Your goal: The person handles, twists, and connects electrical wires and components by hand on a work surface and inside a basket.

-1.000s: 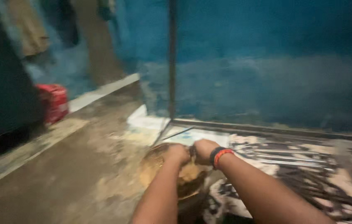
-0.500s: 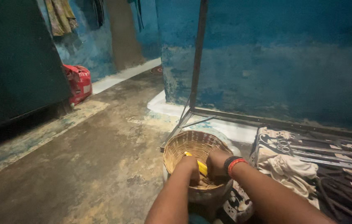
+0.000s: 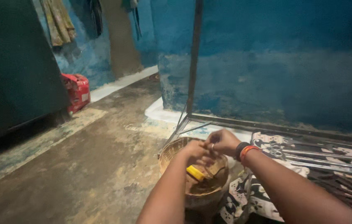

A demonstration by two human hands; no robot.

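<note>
Left hand point(image 3: 194, 150) and right hand point(image 3: 224, 141) together over a woven basket point(image 3: 171, 151), fingers pinched on something too small to make out; a yellow tool point(image 3: 195, 173) just below the grip, inside the basket; wrenches point(image 3: 321, 159) on a patterned cloth point(image 3: 263, 195) off to the right; red container point(image 3: 78, 91) far left

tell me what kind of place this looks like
Probably a small, rough workshop or repair room. Long metal tools lie in a row on a patterned cloth, the blue painted wall is worn and peeling, and both hands work over a round woven basket on the stained concrete floor.
</note>
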